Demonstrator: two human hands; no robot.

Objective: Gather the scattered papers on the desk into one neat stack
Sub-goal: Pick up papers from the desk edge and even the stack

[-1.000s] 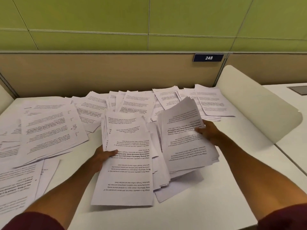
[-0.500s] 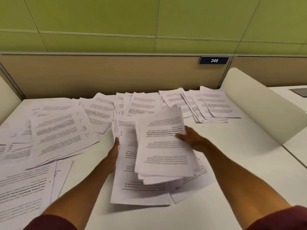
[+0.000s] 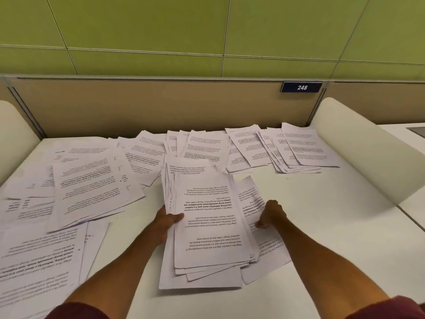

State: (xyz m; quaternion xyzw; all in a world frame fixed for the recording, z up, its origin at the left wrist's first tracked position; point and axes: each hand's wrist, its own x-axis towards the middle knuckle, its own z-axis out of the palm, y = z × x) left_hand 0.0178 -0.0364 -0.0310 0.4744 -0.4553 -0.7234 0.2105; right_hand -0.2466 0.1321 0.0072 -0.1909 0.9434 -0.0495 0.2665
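Note:
A thick, uneven stack of printed white papers (image 3: 207, 226) lies in the middle of the white desk (image 3: 333, 238). My left hand (image 3: 166, 223) grips the stack's left edge, thumb on the top sheet. My right hand (image 3: 270, 214) holds the right side, fingers curled over sheets that stick out sideways. More printed sheets lie scattered to the left (image 3: 87, 183), at the near left (image 3: 39, 261), along the back middle (image 3: 202, 146) and at the back right (image 3: 296, 148).
A beige partition with a "248" plate (image 3: 301, 87) closes the desk's back. Rounded cream dividers stand at the right (image 3: 368, 153) and left (image 3: 13, 134). Beyond the right divider lies a neighbouring desk (image 3: 411, 203).
My right hand has laid its bundle down onto the pile held by my left hand, then shifted to the pile's right edge. The two piles are now one.

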